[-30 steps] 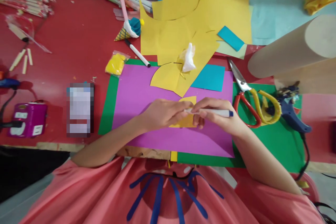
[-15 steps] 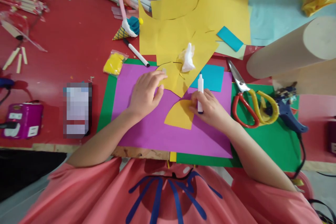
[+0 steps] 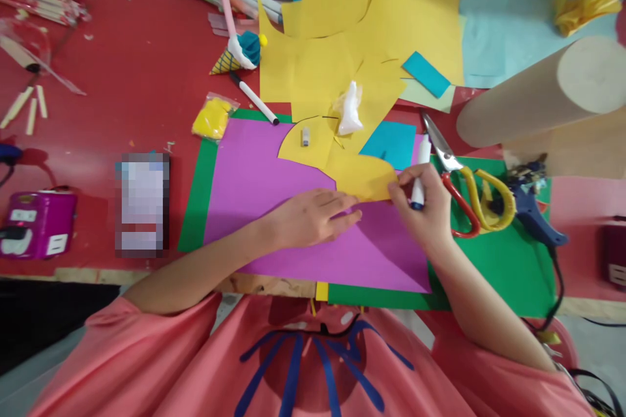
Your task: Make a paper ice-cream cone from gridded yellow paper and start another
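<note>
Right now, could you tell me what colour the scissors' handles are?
The scissors have one red and one yellow handle, in the head view.

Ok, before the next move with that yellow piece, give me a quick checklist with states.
1. Right hand holds the marker: ok.
2. Marker uncapped: ok, its cap lies on the yellow half-circle.
3. Yellow cut piece pinched at its right corner by right fingers: ok.
4. Left hand flat on the purple sheet, fingertips at the piece's lower edge: ok.
5. Scissors close beside right hand: not ok.
6. Marker tip off paper: cannot tell.
</note>
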{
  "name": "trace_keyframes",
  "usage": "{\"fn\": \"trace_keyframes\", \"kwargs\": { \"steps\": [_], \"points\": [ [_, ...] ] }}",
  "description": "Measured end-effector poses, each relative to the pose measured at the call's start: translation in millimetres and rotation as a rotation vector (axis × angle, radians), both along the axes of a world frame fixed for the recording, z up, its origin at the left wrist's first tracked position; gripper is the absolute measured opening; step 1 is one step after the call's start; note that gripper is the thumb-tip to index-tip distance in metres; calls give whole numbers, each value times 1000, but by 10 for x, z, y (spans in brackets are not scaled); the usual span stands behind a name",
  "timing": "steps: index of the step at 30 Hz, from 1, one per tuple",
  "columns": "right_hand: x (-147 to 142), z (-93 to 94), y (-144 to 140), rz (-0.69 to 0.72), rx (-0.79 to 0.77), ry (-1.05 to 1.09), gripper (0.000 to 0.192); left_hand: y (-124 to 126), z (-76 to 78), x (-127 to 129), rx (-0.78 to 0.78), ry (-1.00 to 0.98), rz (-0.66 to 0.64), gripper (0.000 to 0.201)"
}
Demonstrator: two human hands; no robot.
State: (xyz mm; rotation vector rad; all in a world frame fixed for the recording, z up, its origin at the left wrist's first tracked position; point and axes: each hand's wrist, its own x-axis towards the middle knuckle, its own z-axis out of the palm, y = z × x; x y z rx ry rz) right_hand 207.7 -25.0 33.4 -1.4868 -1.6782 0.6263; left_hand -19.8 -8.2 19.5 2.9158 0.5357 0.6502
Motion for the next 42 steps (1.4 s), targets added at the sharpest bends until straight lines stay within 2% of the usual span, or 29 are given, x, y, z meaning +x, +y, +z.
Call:
{"fn": "trace_keyframes", "kwargs": {
  "steps": [4, 9, 12, 14, 16, 20, 23, 27, 32, 37, 39, 42],
  "points": [
    [-1, -59, -198, 112, -23, -119, 17, -62, -68, 54, -6, 114, -45, 31],
    [56, -100, -326, 108, -11, -221, 14, -92, -20, 57, 3, 208, -111, 28],
    [152, -96, -331, 101, 38, -348, 8, -73, 52, 5, -9, 179, -33, 24],
    [232, -69, -315, 90, 72, -386, 12, -43, 72, -55, 2, 174, 42, 22],
    [293, -19, -285, 68, 38, -282, 16, -14, 57, -117, 17, 182, 77, 21],
    [258, 98, -162, 77, -181, 198, 38, -8, -29, -171, 8, 188, 75, 26],
    [101, 122, -32, 166, -321, 397, 36, -50, -72, -145, -3, 207, 58, 31],
    [-134, 15, 92, 214, -362, 450, 26, -137, -88, -89, -65, 266, 60, 41],
    [-289, -170, 112, 232, -395, 531, 38, -233, -104, -47, -163, 254, 15, 43],
    [-288, -246, 104, 196, -422, 650, 44, -153, -113, -96, -134, 114, 2, 36],
    [-269, -250, 113, 220, -399, 627, 41, -98, -109, -130, -130, 95, 17, 32],
    [-237, -247, 139, 264, -337, 475, 32, -46, -103, -167, -145, 119, 26, 31]
  ]
}}
